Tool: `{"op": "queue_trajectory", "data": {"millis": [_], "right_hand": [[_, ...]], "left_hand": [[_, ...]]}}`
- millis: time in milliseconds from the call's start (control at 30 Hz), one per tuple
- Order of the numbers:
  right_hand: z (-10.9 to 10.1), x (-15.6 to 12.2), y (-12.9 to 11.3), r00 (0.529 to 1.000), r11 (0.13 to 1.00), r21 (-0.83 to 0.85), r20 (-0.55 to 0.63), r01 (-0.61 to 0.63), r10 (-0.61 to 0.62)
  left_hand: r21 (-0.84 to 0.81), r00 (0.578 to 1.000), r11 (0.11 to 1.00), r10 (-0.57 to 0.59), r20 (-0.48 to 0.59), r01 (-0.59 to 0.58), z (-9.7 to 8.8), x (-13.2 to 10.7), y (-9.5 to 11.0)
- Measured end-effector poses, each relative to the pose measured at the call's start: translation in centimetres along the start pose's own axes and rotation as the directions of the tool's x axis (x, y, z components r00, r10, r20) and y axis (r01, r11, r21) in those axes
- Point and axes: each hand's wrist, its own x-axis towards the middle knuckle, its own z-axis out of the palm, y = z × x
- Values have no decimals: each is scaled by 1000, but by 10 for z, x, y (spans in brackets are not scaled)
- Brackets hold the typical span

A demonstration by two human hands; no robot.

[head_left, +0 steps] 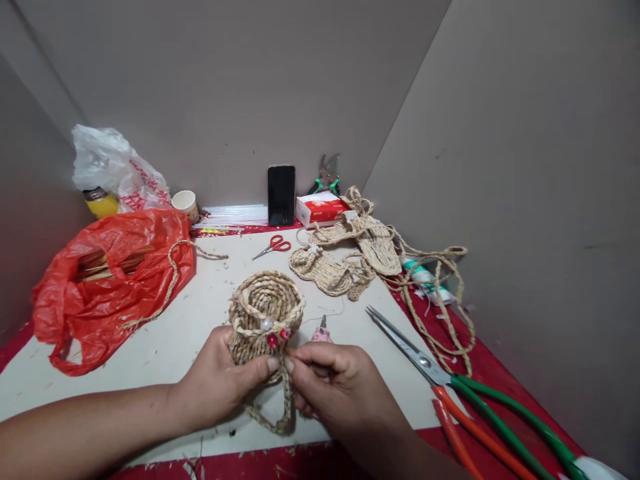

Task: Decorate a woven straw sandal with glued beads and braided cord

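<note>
In the middle of the head view is a small woven straw basket (273, 293), tilted so that its round opening and coiled inside show. A white bead and red beads (273, 340) sit at its rim. My left hand (220, 373) grips its left side, the thumb pressed across the front. From the lower right of the basket a braided straw cord (286, 400) hangs in a loop. My right hand (340, 387) pinches at the top of this cord. Behind the right hand shows a pink patterned handle (321, 334) with a metal tip; whether the hand touches it is hidden.
Large scissors (427, 363) with green and orange handles lie at right. Straw sandals (330, 270) and loose braid (457, 333) lie beyond. Small red scissors (275, 247), a phone (281, 195), a red box (323, 209), a paper cup (185, 202) and a red bag (120, 287) are farther back.
</note>
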Motion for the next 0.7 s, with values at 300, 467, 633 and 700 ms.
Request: {"op": "queue_trajectory", "data": {"millis": [300,467,633,700], "right_hand": [[-1,-2,-18,997,999,20,54,-49,48],[-6,-10,-27,990,999,-36,142,22,-17],[-4,-11,-19,988,1000,25,156,16,-19],[-5,-11,-16,992,999,46,126,11,-17]], "left_hand": [[-78,994,995,69,79,-63,4,1,2],[-137,986,983,139,88,-126,3,-3,9],[-187,995,977,102,5,-99,-1,-4,7],[-223,995,970,89,-40,-96,-2,-3,6]]}}
